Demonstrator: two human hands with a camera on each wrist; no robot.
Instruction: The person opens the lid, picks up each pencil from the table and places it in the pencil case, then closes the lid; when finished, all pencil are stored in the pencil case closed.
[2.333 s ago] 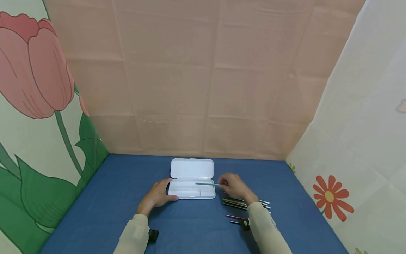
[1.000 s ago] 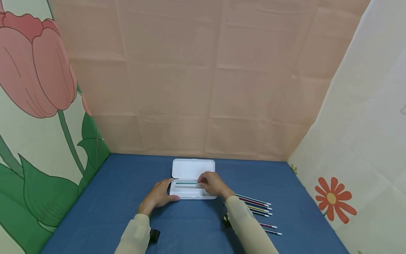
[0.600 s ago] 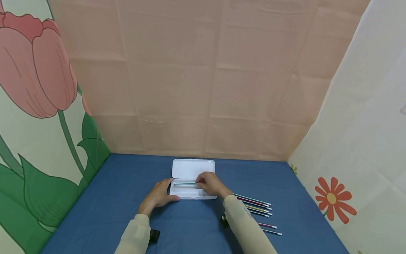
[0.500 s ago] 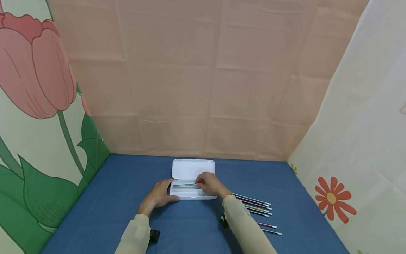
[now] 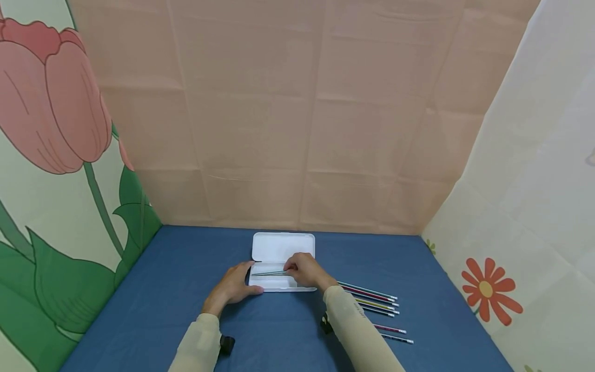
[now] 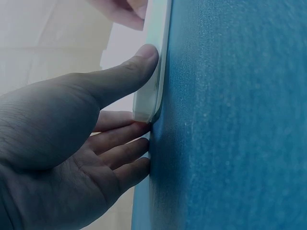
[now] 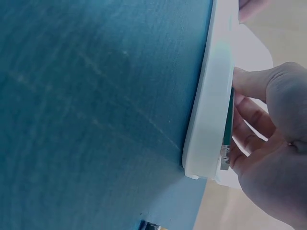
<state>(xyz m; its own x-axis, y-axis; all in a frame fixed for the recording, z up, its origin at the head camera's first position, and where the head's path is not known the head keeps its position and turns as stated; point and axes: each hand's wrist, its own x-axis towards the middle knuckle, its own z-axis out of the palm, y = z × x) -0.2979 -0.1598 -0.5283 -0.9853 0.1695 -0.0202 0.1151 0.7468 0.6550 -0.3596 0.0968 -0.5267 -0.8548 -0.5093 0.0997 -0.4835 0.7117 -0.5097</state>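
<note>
A white pencil case (image 5: 271, 284) lies on the blue cloth, its lid (image 5: 282, 247) folded back. My left hand (image 5: 234, 283) holds the case's left end; in the left wrist view the thumb (image 6: 139, 67) lies along the near side and the fingers meet the end. My right hand (image 5: 304, 269) pinches a green pencil (image 5: 268, 273) over the case, its tip pointing left. The right wrist view shows the pencil's eraser end (image 7: 225, 157) beside the case's wall, under my palm.
Several pencils (image 5: 374, 298) lie on the cloth right of the case, partly under my right forearm. Nearer are a red pencil (image 5: 392, 329) and a dark pencil (image 5: 398, 339). A beige cloth wall (image 5: 297, 129) stands behind the table.
My right hand has carried the green pencil leftward from beside the case to over it. Lately the pencil has shifted slightly left, its tip drawn nearer me. My left hand stays at the case.
</note>
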